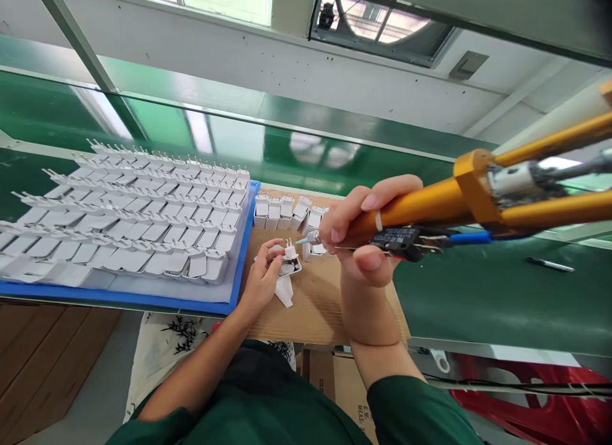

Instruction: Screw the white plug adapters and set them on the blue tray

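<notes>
My left hand (262, 274) is closed around a small white plug housing (289, 266), with two metal prongs pointing up and parts showing inside its open shell. A flat white flap or cover (284, 292) hangs just below it. In my right hand (366, 231) is a gold-coloured glue dispenser (415, 209) with a tapered pale-blue nozzle (302, 241). The nozzle tip is close to the prongs; whether it touches cannot be made out. A black microswitch (396, 241) is strapped to the dispenser, with my thumb beside it.
On the left, a blue tray (241, 266) holds rows of white plug housings (143, 222). More housings (273, 210) stand at the back of the cardboard sheet (329, 311). A pen (549, 264) lies on the green bench (482, 298). Gold rods (559, 209) extend right from the dispenser.
</notes>
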The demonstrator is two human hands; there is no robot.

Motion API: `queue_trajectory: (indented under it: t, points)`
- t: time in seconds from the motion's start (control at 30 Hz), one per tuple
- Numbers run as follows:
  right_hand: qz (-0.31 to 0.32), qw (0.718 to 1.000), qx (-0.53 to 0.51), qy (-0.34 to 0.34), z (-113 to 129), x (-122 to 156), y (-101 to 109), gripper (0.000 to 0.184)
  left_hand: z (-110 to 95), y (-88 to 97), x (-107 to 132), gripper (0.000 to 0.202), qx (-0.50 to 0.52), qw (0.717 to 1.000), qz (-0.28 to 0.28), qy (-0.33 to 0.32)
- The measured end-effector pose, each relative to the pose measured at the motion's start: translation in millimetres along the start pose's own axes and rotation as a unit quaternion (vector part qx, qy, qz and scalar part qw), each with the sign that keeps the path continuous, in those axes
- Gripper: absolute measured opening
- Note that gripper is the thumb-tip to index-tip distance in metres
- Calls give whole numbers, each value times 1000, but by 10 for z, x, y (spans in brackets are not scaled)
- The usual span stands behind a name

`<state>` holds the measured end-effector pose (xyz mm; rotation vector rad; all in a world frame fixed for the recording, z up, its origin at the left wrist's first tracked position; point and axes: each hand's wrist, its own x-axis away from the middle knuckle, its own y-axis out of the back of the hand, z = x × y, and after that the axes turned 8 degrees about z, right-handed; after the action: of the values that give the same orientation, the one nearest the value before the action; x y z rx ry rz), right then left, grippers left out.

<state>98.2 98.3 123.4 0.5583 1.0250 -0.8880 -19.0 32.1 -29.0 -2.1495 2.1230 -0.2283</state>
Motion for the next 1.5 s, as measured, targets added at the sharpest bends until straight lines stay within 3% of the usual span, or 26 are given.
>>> queue_trajectory:
  t: [0.13,0.3,0.4,0.53,0.7,0.83,1.0,1.17,1.5]
  points:
    - [11,1000,12,-12,-2,24,32,37,-29,41,67,27,-131,988,22,-76]
    - [10,999,38,-25,-5,59,76,40,-106,93,193,23,-291,941,24,-170]
    - [6,997,60,-45,23,34,52,39,-139,109,231,22,-344,915,28,-211]
    - [4,1000,20,-23,61,-2,8,31,-130,97,230,21,-378,891,18,-250]
    - [-17,995,55,-84,65,47,45,46,-82,71,197,23,-365,902,-28,-228]
    - [-11,994,62,-91,83,58,46,46,-77,60,163,9,-362,904,-14,-229]
    - [-6,998,44,-46,98,9,3,32,-25,70,142,3,-341,907,4,-248]
    - [16,999,19,-31,89,-25,10,29,61,117,169,10,-355,904,16,-238]
    - [20,1000,20,-12,90,-48,10,27,186,134,187,22,-408,875,30,-259]
